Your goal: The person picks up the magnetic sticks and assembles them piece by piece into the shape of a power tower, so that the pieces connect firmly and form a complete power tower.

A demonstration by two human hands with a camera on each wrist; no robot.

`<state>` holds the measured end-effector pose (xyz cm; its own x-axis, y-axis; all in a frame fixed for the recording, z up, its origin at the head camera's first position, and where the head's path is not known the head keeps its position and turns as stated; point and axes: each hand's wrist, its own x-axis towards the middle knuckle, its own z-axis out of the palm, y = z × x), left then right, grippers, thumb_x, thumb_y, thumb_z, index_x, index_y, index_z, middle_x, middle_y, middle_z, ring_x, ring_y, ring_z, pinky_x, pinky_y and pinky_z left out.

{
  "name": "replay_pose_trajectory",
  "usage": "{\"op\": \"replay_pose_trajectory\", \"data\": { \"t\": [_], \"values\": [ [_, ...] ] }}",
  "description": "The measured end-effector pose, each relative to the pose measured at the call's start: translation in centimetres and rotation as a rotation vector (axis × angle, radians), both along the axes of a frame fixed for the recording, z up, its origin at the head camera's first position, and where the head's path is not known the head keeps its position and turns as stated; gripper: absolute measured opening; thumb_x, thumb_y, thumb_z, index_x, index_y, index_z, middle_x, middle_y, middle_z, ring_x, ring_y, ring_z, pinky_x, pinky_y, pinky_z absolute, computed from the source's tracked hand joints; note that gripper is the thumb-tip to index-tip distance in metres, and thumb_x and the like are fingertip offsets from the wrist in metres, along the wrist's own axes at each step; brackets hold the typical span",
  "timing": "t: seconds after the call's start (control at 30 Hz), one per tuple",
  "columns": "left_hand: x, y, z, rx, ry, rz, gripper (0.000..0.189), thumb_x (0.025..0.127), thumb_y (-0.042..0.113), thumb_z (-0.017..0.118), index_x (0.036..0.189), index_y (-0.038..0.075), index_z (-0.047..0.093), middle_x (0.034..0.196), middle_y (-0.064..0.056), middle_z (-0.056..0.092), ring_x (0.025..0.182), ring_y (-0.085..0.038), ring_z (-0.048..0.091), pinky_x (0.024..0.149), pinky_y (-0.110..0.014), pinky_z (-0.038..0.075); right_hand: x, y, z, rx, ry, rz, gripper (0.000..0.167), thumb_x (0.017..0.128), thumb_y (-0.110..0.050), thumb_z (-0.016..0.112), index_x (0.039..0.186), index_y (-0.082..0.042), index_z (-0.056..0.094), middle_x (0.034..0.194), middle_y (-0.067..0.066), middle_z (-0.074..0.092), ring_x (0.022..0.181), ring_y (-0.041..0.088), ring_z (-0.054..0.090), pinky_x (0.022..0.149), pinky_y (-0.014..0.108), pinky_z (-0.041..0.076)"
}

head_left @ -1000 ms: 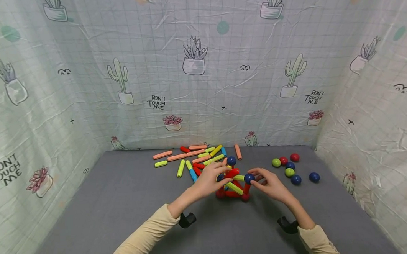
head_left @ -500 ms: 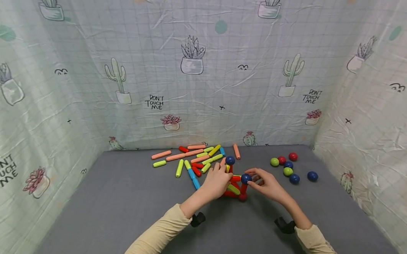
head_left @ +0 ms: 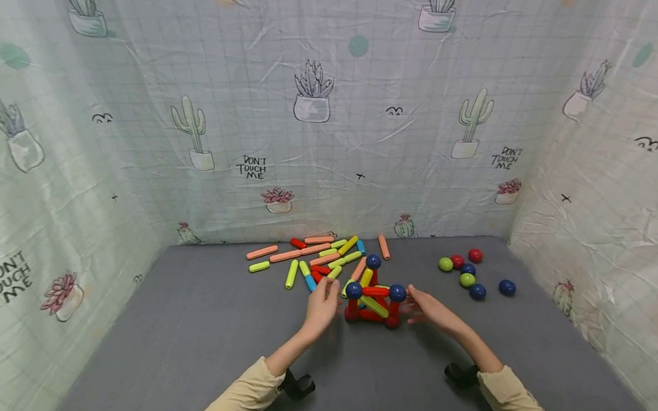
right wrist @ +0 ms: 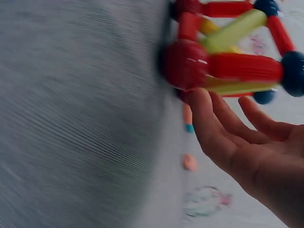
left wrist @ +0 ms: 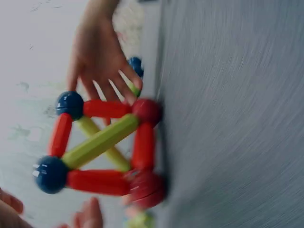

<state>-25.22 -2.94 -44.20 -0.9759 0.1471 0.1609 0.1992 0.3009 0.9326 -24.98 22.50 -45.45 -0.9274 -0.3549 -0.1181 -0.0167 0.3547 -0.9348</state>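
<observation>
A small frame of magnetic rods and balls stands on the grey table between my hands. In the head view, a short red rod (head_left: 375,292) joins two blue balls along its top front edge. A yellow-green rod (head_left: 374,307) runs diagonally across the front face, above red balls at the base. My left hand (head_left: 319,308) is just left of the frame, apart from it, holding nothing. My right hand (head_left: 434,312) is at its right side with fingers extended. In the right wrist view, a fingertip lies by a red ball (right wrist: 186,65); whether it touches, I cannot tell.
Behind and left of the frame lie several loose rods, among them an orange rod (head_left: 262,252) and a yellow-green rod (head_left: 291,274). Loose balls sit to the right, including a blue ball (head_left: 507,287) and a red ball (head_left: 475,255). A patterned curtain (head_left: 315,163) encloses the table.
My left hand has drawn back leftward from the frame, uncovering its front left blue ball. My right hand has let go of the front right blue ball and lowered beside the frame.
</observation>
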Motion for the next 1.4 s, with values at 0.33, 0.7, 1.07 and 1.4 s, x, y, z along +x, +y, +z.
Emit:
{"op": "replay_pose_trajectory", "data": {
  "t": [0.33, 0.7, 1.07, 1.4],
  "values": [
    [-0.9, -0.9, -2.3, 0.382, -0.55, -0.122, 0.051, 0.096, 0.023, 0.023, 0.129, -0.015, 0.026, 0.129, -0.035, 0.035, 0.113, -0.046, 0.045, 0.084, -0.049, 0.046, 0.5, -0.3, -1.2, -0.029, -0.145, 0.01, 0.068, 0.094, -0.052, 0.022, 0.117, 0.009, 0.04, 0.112, 0.023, 0.05, 0.102, 0.028, 0.054, 0.076, 0.042, 0.051],
    [-5.1, 0.4, -2.9, 0.462, -0.526, -0.196, 0.051, 0.095, 0.024, 0.026, 0.132, -0.011, 0.027, 0.132, -0.033, 0.037, 0.12, -0.045, 0.04, 0.09, -0.052, 0.041, 3.1, -3.8, -1.4, -0.192, -0.222, 0.028, 0.06, 0.097, -0.039, 0.027, 0.129, 0.012, 0.032, 0.117, 0.03, 0.048, 0.103, 0.034, 0.058, 0.078, 0.043, 0.051],
    [-7.7, 0.0, -2.7, 0.151, -0.254, -0.107, 0.034, 0.091, 0.015, 0.046, 0.118, -0.006, 0.05, 0.114, -0.024, 0.057, 0.101, -0.036, 0.059, 0.074, -0.04, 0.052, 3.5, -3.6, 0.7, -0.15, -0.03, 0.065, 0.048, 0.095, -0.032, 0.04, 0.123, 0.006, 0.043, 0.121, 0.03, 0.049, 0.104, 0.036, 0.056, 0.077, 0.044, 0.051],
    [-8.5, 1.4, -3.4, -0.673, 0.297, -0.108, 0.019, 0.079, 0.011, 0.065, 0.089, -0.003, 0.056, 0.064, -0.01, 0.051, 0.053, -0.016, 0.049, 0.047, -0.022, 0.035, 2.0, -1.1, 4.3, 0.086, 0.507, -0.28, 0.024, 0.09, -0.022, 0.053, 0.107, -0.007, 0.059, 0.104, 0.014, 0.062, 0.086, 0.022, 0.059, 0.064, 0.024, 0.049]
  ]
}}
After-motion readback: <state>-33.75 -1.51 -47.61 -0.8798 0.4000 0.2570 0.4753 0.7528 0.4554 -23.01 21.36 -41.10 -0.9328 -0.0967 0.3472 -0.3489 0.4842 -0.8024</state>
